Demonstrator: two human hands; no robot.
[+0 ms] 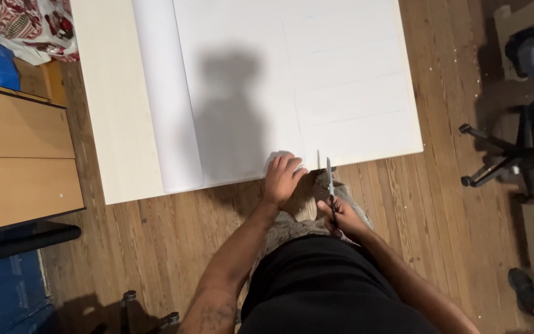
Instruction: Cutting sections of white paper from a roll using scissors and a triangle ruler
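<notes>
Two hands worked at the pale worktop's (115, 124) near edge above a plank floor (168, 235): the left hand (282, 178) lay flat, fingers together, on white paper (242, 93); the right hand (340, 216) gripped scissors (329, 179) just beside it, blade tips hard to make out.

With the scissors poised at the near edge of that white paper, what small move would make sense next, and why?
Probably slide the scissors forward so the blades bite into the paper's near edge. The right hand holds them pointing away, tips right at that edge, while the left hand presses the sheet flat on the pale board just beside them, steadying it.
</notes>
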